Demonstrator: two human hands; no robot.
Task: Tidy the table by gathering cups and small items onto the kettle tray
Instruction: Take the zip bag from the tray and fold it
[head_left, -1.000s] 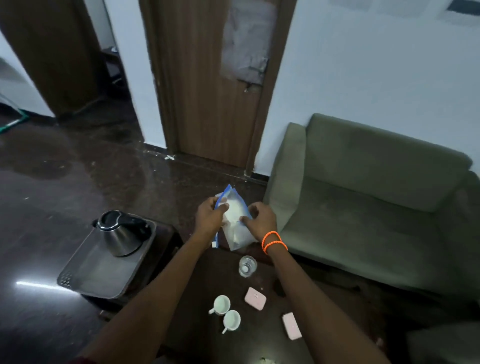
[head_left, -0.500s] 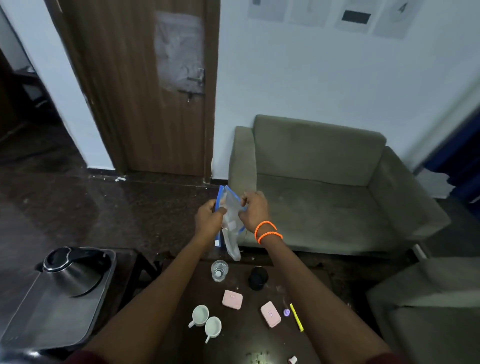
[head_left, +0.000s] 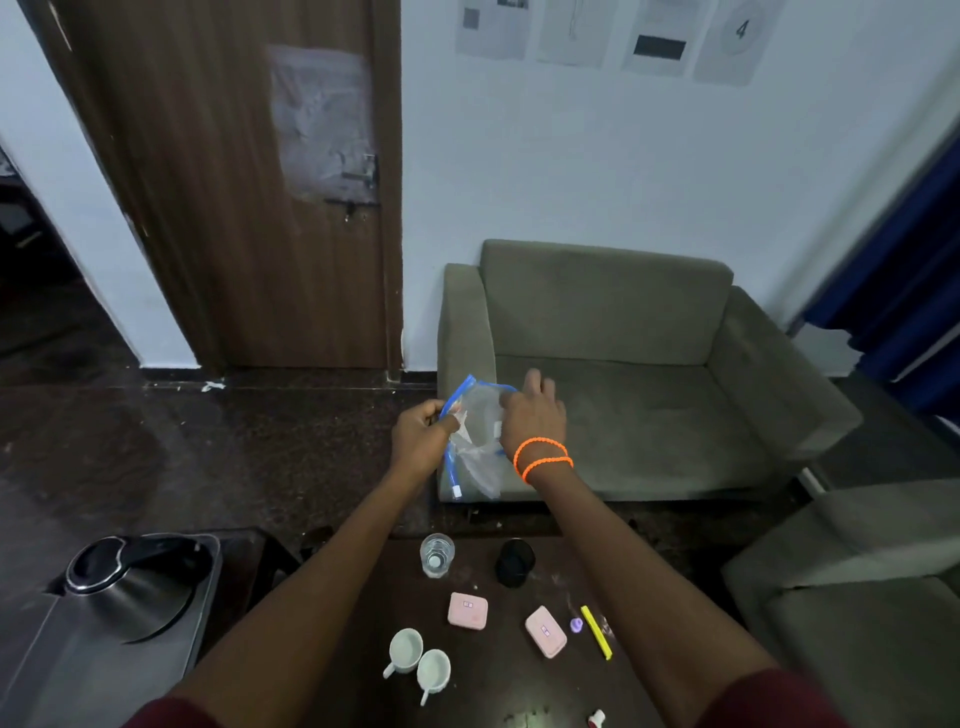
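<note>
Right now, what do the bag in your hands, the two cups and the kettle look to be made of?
Bag: thin clear plastic film, crinkled and see-through, with a blue zip strip along its edge.
Two cups: probably glazed ceramic; smooth white, opaque, with small handles.
Kettle: brushed steel body by its grey metallic sheen, with what looks like a glossy black plastic lid and handle.

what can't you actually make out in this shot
- Zip bag, head view: contents unreadable; both hands cover parts of it.
- Right hand: its fingers are blurred, so its grip on the bag is unclear.
- Kettle tray: cut off by the left and bottom edges.
- Small red-and-white item: cut off by the bottom edge, too small to identify.
</note>
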